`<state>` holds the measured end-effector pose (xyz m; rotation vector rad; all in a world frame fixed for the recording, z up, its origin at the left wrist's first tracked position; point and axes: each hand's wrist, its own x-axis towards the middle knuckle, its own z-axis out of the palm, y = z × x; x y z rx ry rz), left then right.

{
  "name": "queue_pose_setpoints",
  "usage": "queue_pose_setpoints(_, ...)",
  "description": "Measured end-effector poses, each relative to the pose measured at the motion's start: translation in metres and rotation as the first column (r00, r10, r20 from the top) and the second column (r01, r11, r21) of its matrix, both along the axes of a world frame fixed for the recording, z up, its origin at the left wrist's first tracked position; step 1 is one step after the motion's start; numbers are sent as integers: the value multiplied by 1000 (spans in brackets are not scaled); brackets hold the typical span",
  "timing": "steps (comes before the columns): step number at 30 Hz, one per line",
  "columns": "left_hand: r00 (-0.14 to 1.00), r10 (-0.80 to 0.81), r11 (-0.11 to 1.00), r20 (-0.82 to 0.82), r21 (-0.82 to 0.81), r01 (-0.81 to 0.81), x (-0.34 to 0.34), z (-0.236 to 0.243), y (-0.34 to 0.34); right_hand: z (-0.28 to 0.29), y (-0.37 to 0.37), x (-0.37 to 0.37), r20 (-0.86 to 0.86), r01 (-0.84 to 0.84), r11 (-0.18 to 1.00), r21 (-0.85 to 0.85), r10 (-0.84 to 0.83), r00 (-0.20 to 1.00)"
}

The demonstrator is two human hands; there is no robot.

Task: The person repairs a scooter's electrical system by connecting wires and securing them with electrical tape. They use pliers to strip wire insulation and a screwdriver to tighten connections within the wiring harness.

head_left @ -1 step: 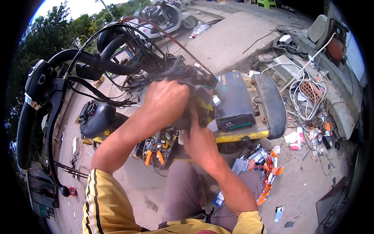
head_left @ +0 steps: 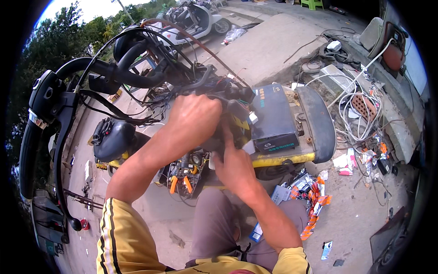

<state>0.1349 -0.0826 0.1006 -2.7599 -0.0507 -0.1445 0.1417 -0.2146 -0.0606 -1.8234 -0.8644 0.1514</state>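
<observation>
A partly stripped electric scooter with a yellow-edged deck (head_left: 285,160) stands in front of me. My left hand (head_left: 197,114) is closed in a fist over its middle, back of the hand up; what the fingers hold is hidden. Just below and to the right, my right hand (head_left: 235,169) grips a dark part. Its index finger stretches up along that part and its thumb lies on the left side. Right of both hands, a dark grey box (head_left: 275,121) lies on the deck. Orange-handled pliers (head_left: 181,184) rest among tools and small parts below my left forearm.
Black handlebars (head_left: 102,71) with hanging cables and a brake lever rise at the left. Torn orange and silver wrappers (head_left: 315,205) litter the ground at the right, near a coil of white cable (head_left: 365,116). A white scooter (head_left: 198,23) is parked behind.
</observation>
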Motion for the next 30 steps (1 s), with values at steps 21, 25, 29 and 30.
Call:
queue_pose_setpoints(21,991,-131,979,40,164,123,-2,-6,-6,14,-19,15,-582,-108,714,692,640,502)
queue_pose_setpoints(25,995,-101,980,3,173,99,3,-1,-6,11,-12,11,-613,-136,725,676,655,443)
queue_pose_setpoints(29,999,-29,998,45,61,26,1,2,-12,10,-3,1,-623,-30,746,665,577,528)
queue_pose_setpoints(30,999,-10,996,34,84,7,1,2,-13,11,-3,0,-623,-21,739,673,582,522)
